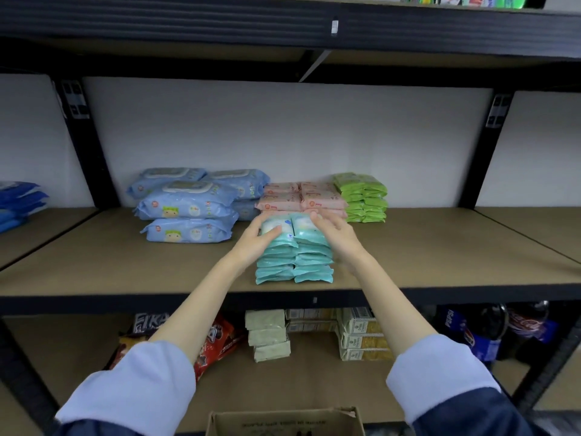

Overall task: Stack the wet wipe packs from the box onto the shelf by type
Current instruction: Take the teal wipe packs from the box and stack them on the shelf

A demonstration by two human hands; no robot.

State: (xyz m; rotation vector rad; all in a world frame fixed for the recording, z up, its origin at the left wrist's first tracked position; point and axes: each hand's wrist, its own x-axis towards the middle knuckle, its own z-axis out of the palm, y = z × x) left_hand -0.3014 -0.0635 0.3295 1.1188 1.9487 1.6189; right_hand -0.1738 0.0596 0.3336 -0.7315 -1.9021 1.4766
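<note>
Step in hand: squaring up the teal packs (294, 251), two side-by-side stacks at frame centre near the shelf (440, 247) front edge. Left hand (256, 239) wraps the top left pack, thumb on its face; right hand (334, 231) lies over the top right pack, fingers loosely spread. Other types sit sorted behind: blue packs (188, 206) left of centre, pink packs (303, 196), green packs (361, 196). Box (284, 421) at bottom centre: only the rim shows, so can't tell what's in it. Next, probably: let go, reach down for more.
</note>
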